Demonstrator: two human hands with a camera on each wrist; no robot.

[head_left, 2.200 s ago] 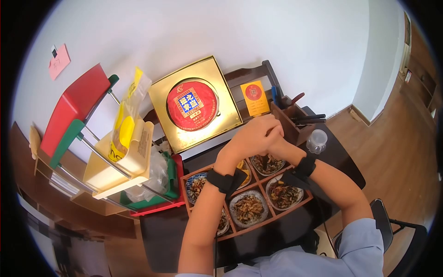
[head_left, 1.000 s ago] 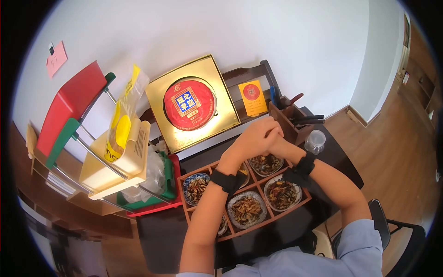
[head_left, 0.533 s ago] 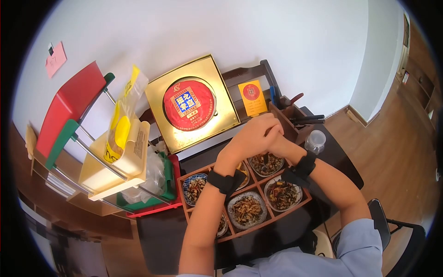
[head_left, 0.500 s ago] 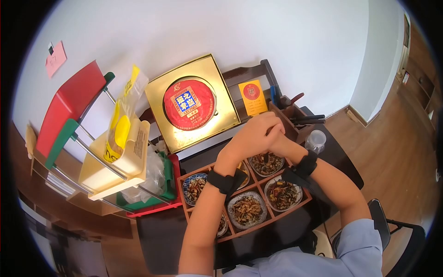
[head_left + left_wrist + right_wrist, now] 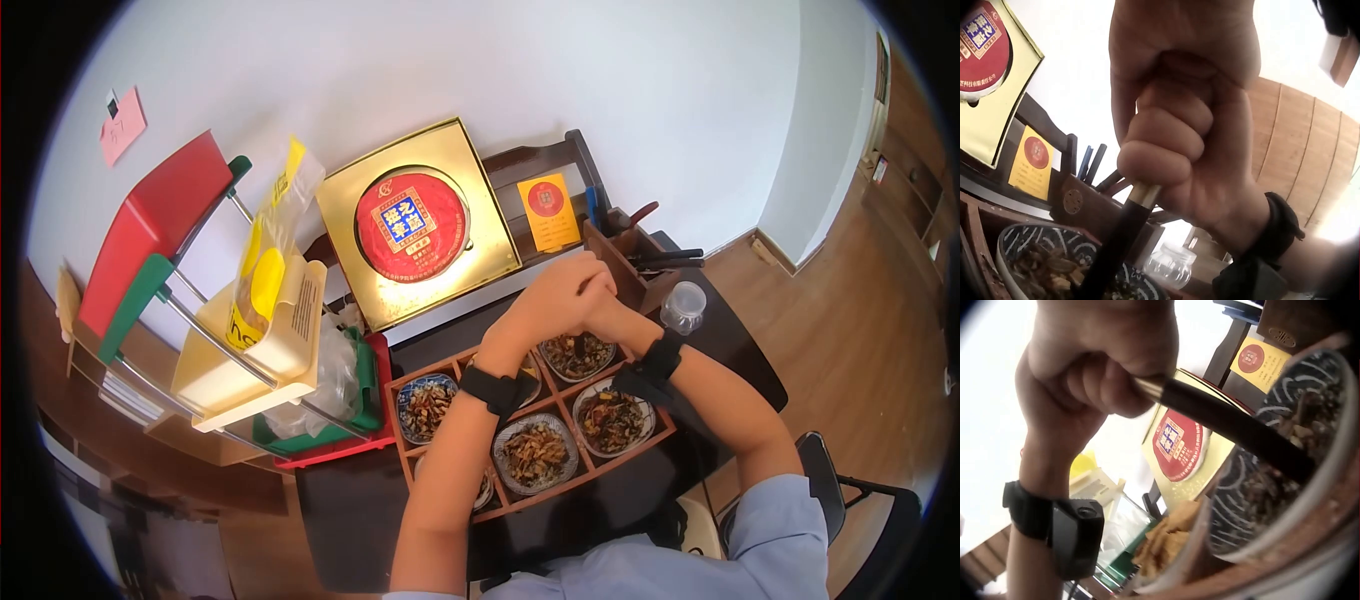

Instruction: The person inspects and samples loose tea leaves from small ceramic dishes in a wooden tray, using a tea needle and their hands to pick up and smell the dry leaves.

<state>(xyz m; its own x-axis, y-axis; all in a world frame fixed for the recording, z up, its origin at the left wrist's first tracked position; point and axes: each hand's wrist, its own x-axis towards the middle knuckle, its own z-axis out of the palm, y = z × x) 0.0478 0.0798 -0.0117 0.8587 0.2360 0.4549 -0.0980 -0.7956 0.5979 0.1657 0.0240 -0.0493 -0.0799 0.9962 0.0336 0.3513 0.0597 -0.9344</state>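
In the head view my left hand [image 5: 548,297] lies over my right hand [image 5: 603,308], the two clasped together. From beneath the clasped fists a thick black rod [image 5: 1229,422] with a gold-coloured collar slants down into a blue-and-white patterned bowl [image 5: 1013,237] of dark dried pieces. Curled fingers [image 5: 1157,162] wrap the rod close to its collar in the left wrist view. The rod's upper end is hidden inside the hands, and its lower end sits among the dried pieces.
A divided wooden tray [image 5: 592,468] holds several bowls of dried pieces. Behind it stand a gold box [image 5: 345,200], a yellow card [image 5: 550,235] and a wooden holder [image 5: 620,252]. A clear jar [image 5: 684,308] stands right; a rack of bins [image 5: 245,375] stands left.
Both hands stay clasped at the same spot. Only the left wrist and forearm shift slightly back and forth; since the earliest frame the head view has shifted a little.
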